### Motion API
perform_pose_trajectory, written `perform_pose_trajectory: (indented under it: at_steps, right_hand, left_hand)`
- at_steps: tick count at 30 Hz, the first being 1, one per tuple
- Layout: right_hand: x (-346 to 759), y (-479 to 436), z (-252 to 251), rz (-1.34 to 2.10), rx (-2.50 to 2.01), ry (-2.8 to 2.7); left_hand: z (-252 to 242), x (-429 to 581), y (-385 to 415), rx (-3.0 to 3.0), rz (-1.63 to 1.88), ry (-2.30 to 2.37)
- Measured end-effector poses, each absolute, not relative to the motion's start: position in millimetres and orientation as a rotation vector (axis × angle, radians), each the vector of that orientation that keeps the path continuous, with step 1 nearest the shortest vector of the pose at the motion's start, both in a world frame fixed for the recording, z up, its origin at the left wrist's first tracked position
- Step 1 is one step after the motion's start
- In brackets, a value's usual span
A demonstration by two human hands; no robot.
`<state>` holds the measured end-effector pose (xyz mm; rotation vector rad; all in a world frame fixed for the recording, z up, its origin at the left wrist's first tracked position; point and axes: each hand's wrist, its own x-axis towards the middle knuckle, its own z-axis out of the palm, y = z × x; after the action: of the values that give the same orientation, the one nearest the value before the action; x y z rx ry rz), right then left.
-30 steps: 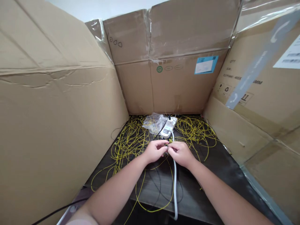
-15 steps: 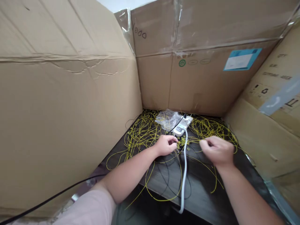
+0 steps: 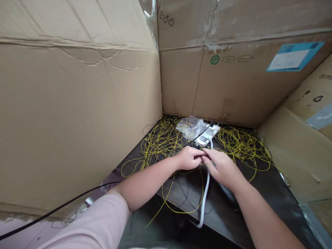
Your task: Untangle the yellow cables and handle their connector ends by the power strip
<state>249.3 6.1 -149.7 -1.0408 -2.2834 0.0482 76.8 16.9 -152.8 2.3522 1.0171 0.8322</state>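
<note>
The right hand [image 3: 221, 166] has returned from the right to the left hand [image 3: 188, 159]; both now work at one point. Fingertips meet; whether they pinch anything cannot be told. Yellow wires [image 3: 238, 143] lie left and right of the fingers on the worktop [image 3: 223, 214].

Thin yellow wires [image 3: 158, 142], loosely tangled, one heap beyond the left hand [image 3: 188, 158], another beyond the right hand [image 3: 220, 167], one strand looping nearer, its end past the bench [image 3: 220, 214] edge.
</note>
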Motion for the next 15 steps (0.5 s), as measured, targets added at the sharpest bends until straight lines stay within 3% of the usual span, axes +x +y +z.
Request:
perform_pose_trajectory:
  at_steps: [9, 15]
  right_hand:
    - [281, 10, -141, 0.011, -1.251, -2.302]
    - [327, 23, -135, -0.140, -1.554, -1.691]
  left_hand:
    - [-116, 79, 16, 2.432, 0.800, 1.035]
    - [-102, 59, 32, 2.185, 0.935, 1.219]
